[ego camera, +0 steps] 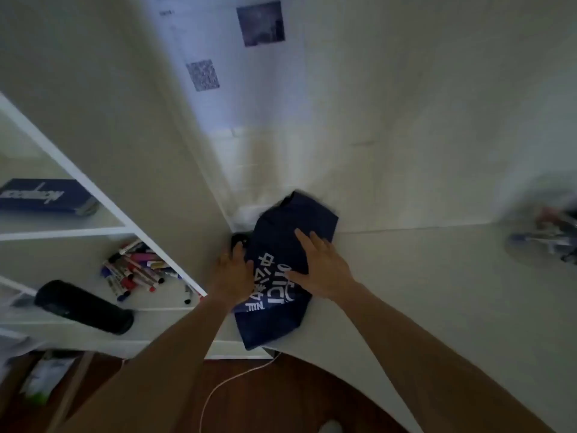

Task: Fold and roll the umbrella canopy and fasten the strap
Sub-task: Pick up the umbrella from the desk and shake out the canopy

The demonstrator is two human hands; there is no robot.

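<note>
A navy umbrella canopy [282, 232] with white lettering lies flattened on the white table [421, 276], close to the wall corner. Its black handle [239, 241] pokes out at the left. My left hand [232, 273] rests on the canopy's left edge, fingertips by the handle. My right hand [321, 267] lies flat on top of the fabric, fingers spread. No strap is visible.
A white shelf unit [103, 198] stands at the left with several markers [137, 267], a black cylinder [84, 306] and a dark blue box [46, 195]. A blurred heap of pens [549, 235] sits at the table's right. A white cable [237, 376] runs over the brown floor.
</note>
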